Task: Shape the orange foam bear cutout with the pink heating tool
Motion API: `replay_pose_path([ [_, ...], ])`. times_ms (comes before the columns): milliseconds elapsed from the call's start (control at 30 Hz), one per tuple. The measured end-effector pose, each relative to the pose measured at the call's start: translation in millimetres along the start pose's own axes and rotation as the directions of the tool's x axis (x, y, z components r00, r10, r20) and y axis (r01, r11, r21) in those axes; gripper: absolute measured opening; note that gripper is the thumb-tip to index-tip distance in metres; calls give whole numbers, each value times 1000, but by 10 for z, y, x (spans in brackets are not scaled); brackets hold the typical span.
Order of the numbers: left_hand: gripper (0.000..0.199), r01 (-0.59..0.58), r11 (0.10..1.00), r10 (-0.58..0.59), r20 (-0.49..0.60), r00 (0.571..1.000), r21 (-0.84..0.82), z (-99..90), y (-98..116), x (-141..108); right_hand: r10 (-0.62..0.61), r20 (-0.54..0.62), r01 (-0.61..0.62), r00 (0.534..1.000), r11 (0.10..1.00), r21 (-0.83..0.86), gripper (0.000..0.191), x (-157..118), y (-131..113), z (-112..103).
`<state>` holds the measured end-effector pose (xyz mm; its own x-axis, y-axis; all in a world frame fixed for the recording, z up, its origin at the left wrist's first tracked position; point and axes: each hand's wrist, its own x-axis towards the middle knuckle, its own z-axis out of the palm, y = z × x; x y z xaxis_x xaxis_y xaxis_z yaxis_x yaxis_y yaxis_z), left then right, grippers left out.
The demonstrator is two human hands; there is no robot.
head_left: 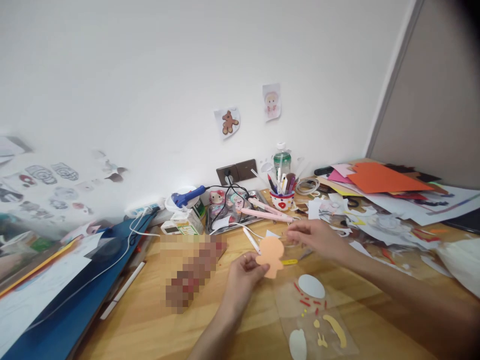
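Observation:
My left hand (245,275) pinches a peach paper figure cutout (272,252) by its lower left side, thumb in front. The cutout has a round head and a small body. To its right, my right hand (309,237) hovers over the table with its fingers drawn together; whatever they may hold is too small to make out. A pink hair straightener (266,215) lies just beyond it. Below the hands, a clear sheet (281,305) carries white ovals (311,286), small red strips (305,303) and a curved yellow piece (336,330). A yellow-handled craft knife (289,262) lies behind the cutout.
A decorated cup of pens (282,200) and a green-labelled bottle (282,162) stand by the wall. Paper scraps (386,227) and orange card (390,177) cover the right. A blue glue gun (187,197), a carton (183,222) and a blue board (63,300) are leftward.

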<state>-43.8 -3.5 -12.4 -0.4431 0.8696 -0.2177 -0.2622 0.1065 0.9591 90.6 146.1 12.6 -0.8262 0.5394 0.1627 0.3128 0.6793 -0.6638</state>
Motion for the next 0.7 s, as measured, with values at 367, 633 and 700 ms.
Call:
replay_pose_path([
  [367, 25, -225, 953, 119, -428, 896, -205, -401, 174, 163, -22, -169, -81, 985, 811, -579, 24, 632, 259, 343],
  [633, 28, -283, 895, 95, -475, 875, -344, -504, 191, 244, 12, -182, -116, 983, 810, -575, 14, 611, 144, 296],
  [700, 27, -291, 888, 93, -480, 872, -357, -493, 228, 230, 10, -180, -107, 984, 837, -536, 15, 568, 95, 195],
])
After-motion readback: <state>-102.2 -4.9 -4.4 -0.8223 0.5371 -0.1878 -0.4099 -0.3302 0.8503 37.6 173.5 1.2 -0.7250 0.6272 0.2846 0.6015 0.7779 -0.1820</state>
